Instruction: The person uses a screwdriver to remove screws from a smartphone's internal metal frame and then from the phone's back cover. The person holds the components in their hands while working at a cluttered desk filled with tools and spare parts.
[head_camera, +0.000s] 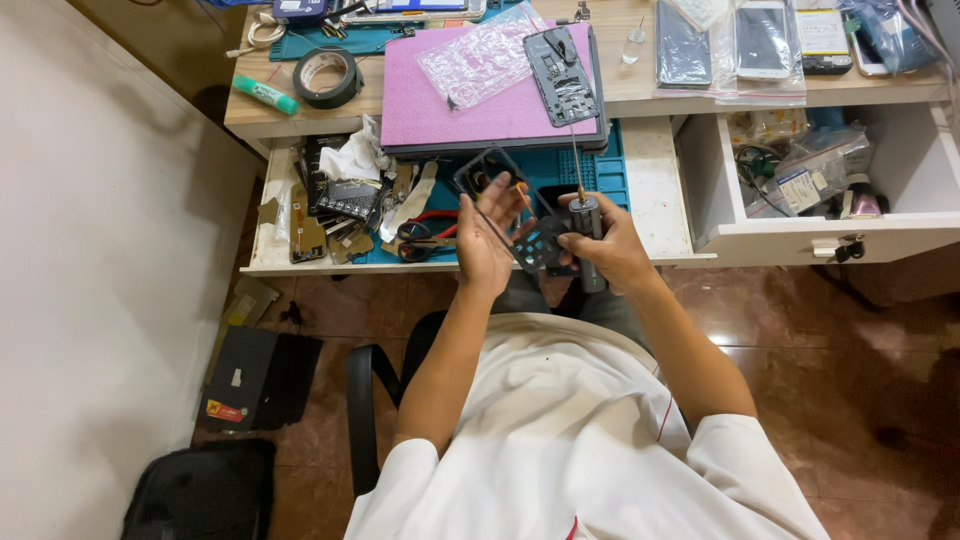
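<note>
Hands: both of mine are raised at frame centre, just in front of the open left drawer.
Left hand: fingers curled onto the left edge of a dark phone frame, gripping it from the side.
Right hand: wrapped tight around the grey barrel of a precision screwdriver, and its fingertips also look to steady the frame's lower right edge.
Phone frame: a thin black rectangle, held between my two hands and tilted, its upper corner reaching toward upper left over the blue mat in the drawer.
Key relation: the frame lies directly between the hands, its long axis running from lower right up to upper left; the screwdriver's axis runs nearly upright in the picture, its thin shaft pointing away from me toward the desk. My left hand carries the frame; my right is the nearer one to its lower end, touching it.
Hedge: whether the small dark part at the frame's lower end is a separate piece or part of the frame is hard to tell, since my fingers cover it.
Desk, upper centre: a pink mat with a clear plastic bag and an opened phone back on it.
Upper left: a roll of black tape beside a green tube.
Left drawer: red-handled pliers among loose parts.
Upper right: several phones in sleeves above a second open drawer.
</note>
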